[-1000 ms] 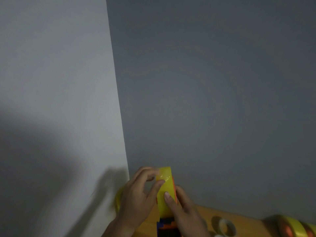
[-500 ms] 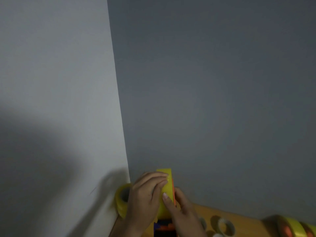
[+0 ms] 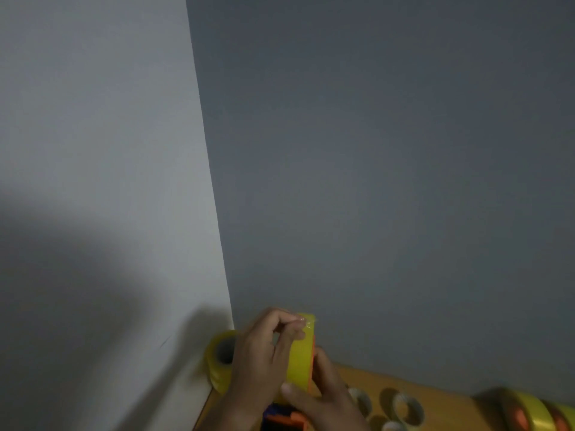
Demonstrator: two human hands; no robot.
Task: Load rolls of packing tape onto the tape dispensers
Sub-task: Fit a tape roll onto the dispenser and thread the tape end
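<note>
Threading of the tape end appears to be the step in hand: a yellow roll of packing tape (image 3: 300,353), seated upright on an orange and blue plastic tape dispenser (image 3: 284,419) at the bottom centre of the frame, is steadied by the right hand (image 3: 323,396), whose thumb is pressed on the roll's face with the fingers curled behind it, while the loose clear end at the roll's top is pinched in the grip of the left hand (image 3: 264,353). Next, the end will probably have to be drawn down towards the dispenser's front, which is mostly hidden below the frame edge. Another yellow tape roll (image 3: 219,359) lies at lower left against the pale wall (image 3: 93,150); empty cardboard cores (image 3: 407,407) and further yellow rolls (image 3: 535,413) rest on the wooden bench (image 3: 435,390) at lower right, none judged to be in the way.
</note>
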